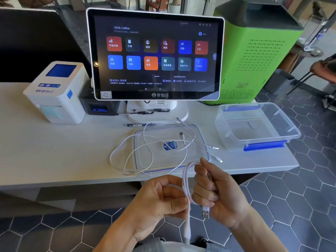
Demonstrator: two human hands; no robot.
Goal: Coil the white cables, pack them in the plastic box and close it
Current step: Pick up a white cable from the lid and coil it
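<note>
Below the table's front edge, my right hand (pixel 216 190) grips a folded white cable (pixel 186 180) whose USB plug (pixel 205 213) hangs under my fist. My left hand (pixel 160 200) pinches the same cable lower down, and its loose end dangles toward my lap. More white cables (pixel 145 146) lie in loose loops on the table, partly across the clear box lid (pixel 200 135), which lies flat and carries a blue sticker. The clear plastic box (pixel 227 131) with blue clasps stands open at the table's right end, with nothing in it but a small label.
A touchscreen terminal (pixel 156 55) stands behind the lid on a white stand. A white label printer (pixel 56 93) and a black device (pixel 98 106) are at the left. A green machine (pixel 254 51) stands behind the box. A pen (pixel 140 125) lies near the stand.
</note>
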